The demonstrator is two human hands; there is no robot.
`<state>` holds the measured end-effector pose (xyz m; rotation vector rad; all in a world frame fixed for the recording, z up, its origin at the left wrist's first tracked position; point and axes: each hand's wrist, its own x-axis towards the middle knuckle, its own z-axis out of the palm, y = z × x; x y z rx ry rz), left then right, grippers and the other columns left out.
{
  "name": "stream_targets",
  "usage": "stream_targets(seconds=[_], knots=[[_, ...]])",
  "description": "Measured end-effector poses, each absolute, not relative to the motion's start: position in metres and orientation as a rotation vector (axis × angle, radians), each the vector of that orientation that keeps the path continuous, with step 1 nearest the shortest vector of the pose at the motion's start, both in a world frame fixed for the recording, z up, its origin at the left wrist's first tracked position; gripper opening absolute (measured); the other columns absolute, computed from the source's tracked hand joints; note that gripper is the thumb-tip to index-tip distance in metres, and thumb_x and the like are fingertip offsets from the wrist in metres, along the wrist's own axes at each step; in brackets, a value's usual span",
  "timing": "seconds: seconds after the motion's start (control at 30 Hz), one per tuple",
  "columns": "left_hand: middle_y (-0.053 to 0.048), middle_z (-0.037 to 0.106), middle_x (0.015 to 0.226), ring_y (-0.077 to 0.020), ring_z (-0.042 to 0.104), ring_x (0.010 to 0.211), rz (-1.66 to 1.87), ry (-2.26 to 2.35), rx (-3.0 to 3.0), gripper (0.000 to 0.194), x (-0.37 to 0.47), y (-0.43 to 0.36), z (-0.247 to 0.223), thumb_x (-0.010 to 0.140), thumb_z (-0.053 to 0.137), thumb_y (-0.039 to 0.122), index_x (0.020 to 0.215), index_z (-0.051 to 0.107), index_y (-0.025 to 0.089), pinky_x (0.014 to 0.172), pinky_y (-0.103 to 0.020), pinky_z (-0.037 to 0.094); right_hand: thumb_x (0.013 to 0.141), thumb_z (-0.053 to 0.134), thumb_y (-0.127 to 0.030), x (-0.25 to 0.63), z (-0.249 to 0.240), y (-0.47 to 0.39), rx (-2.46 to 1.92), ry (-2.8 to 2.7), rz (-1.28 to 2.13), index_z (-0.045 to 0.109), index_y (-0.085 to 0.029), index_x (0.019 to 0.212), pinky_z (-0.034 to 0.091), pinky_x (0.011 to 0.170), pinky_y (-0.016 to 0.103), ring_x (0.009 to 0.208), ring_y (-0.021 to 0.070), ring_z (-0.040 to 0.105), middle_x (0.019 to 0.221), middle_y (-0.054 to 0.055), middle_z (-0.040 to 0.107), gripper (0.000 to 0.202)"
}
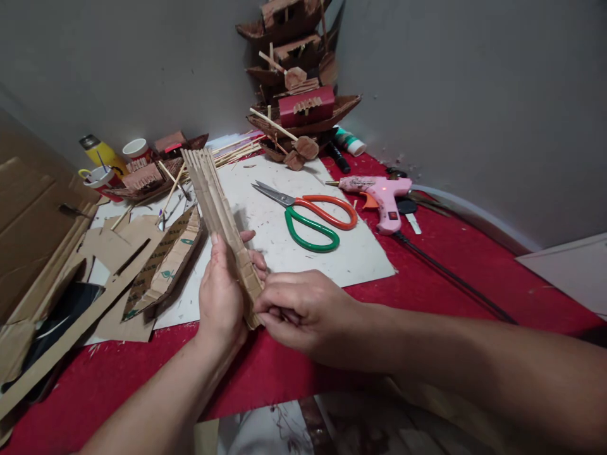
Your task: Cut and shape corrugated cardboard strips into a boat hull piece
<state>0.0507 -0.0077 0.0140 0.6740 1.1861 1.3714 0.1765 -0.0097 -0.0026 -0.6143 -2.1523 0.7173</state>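
Observation:
A long strip of corrugated cardboard (220, 212), creased lengthwise, is held tilted above the table. My left hand (222, 287) wraps around its lower half, thumb on the near face and fingertips showing past the right edge. With fingers pinched together, my right hand (303, 309) grips the strip's lower right edge. Left of the strip lies a boat-shaped cardboard piece (165, 265) with printed marks. Scissors (313, 218) with one orange and one green handle rest partly spread on the white sheet (360, 268), to the right of the strip.
A pink glue gun (377, 196) lies at right, its black cord (450, 278) running toward the front. Stacked model boats (308, 110) stand at the back against the wall. Cups (102, 180), a yellow bottle (102, 151) and thin sticks (237, 151) are at back left; cardboard scraps (114, 243) cover the left.

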Motion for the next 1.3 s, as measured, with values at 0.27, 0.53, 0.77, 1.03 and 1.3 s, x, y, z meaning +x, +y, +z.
stream_targets(seconds=[0.27, 0.53, 0.77, 1.03, 1.3], knots=[[-0.001, 0.057, 0.063, -0.0108, 0.054, 0.050, 1.392, 1.158, 0.639, 0.051, 0.050, -0.005, 0.013, 0.083, 0.045, 0.058, 0.105, 0.059, 0.013, 0.047, -0.020, 0.046, 0.079, 0.058, -0.012, 0.178, 0.002, -0.010, -0.604, -2.180, 0.858, 0.067, -0.014, 0.075, 0.040, 0.055, 0.018, 0.057, 0.0093, 0.054, 0.064, 0.001, 0.062, 0.010], [-0.001, 0.057, 0.065, -0.0120, 0.054, 0.053, 1.399, 1.158, 0.686, 0.047, 0.052, -0.008, 0.011, 0.086, 0.043, 0.055, 0.104, 0.060, 0.015, 0.049, -0.022, 0.047, 0.071, 0.055, -0.005, 0.175, 0.000, -0.010, -0.670, -2.075, 1.043, 0.063, -0.013, 0.064, 0.032, 0.046, 0.017, 0.047, 0.0059, 0.040, 0.053, -0.004, 0.049, 0.013], [-0.001, 0.057, 0.067, -0.0122, 0.055, 0.052, 1.401, 1.175, 0.787, 0.046, 0.051, -0.009, 0.014, 0.087, 0.042, 0.055, 0.105, 0.060, 0.018, 0.049, -0.023, 0.047, 0.072, 0.055, -0.008, 0.174, 0.005, -0.012, -0.832, -1.895, 1.502, 0.065, -0.011, 0.065, 0.029, 0.041, 0.015, 0.044, 0.0042, 0.035, 0.049, -0.006, 0.045, 0.012], [0.000, 0.059, 0.064, -0.0127, 0.055, 0.054, 1.406, 1.230, 0.833, 0.045, 0.054, -0.009, 0.013, 0.088, 0.039, 0.056, 0.102, 0.061, 0.019, 0.051, -0.024, 0.048, 0.068, 0.054, -0.005, 0.170, -0.002, -0.013, -0.776, -1.938, 1.298, 0.059, -0.013, 0.060, 0.030, 0.043, 0.016, 0.044, 0.0040, 0.036, 0.049, -0.006, 0.042, 0.012], [-0.001, 0.060, 0.066, -0.0132, 0.056, 0.056, 1.430, 1.226, 0.811, 0.045, 0.055, -0.011, 0.012, 0.088, 0.040, 0.055, 0.101, 0.063, 0.019, 0.054, -0.024, 0.049, 0.067, 0.053, -0.002, 0.169, -0.002, -0.013, -0.835, -1.893, 1.402, 0.054, -0.013, 0.058, 0.029, 0.043, 0.015, 0.042, 0.0032, 0.033, 0.047, -0.008, 0.039, 0.014]])
